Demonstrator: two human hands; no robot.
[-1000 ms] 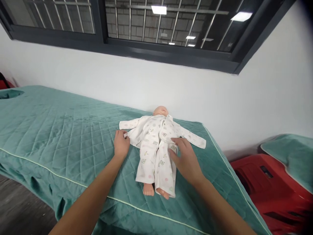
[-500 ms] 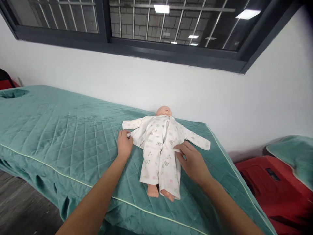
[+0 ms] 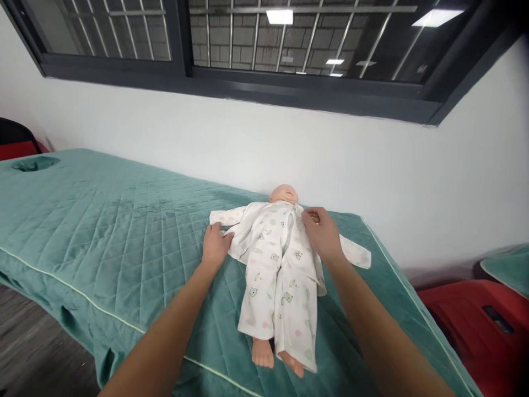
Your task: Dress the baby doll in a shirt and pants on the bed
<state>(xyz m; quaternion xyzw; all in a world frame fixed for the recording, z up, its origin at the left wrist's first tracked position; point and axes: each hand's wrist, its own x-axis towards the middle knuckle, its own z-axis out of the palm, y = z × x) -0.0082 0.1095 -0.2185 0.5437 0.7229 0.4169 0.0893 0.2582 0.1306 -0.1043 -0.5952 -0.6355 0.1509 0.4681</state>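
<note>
A baby doll (image 3: 284,194) lies on its back, its head toward the wall and its bare feet toward me. It wears a white printed shirt (image 3: 259,212) with the front parted and both sleeves spread, and matching trousers (image 3: 258,286). My left hand (image 3: 215,245) rests at the shirt's left flap, thumb and fingers apart around the flap's corner. At the right side of the chest, near the collar, my right hand (image 3: 324,232) has its fingers bent together on the shirt's edge. That hand covers part of the right sleeve.
A green quilted cover (image 3: 136,237) lies over the bed, which has a hole (image 3: 36,163) at its far left end. Behind stands a white wall (image 3: 165,127) under a dark-framed window (image 3: 314,96). A red object (image 3: 467,325) is beside the bed at right.
My right hand has moved up from the shirt's lower right edge to near the collar, and that flap now hangs beside the trousers. My left hand's fingers have spread. The view has shifted slightly.
</note>
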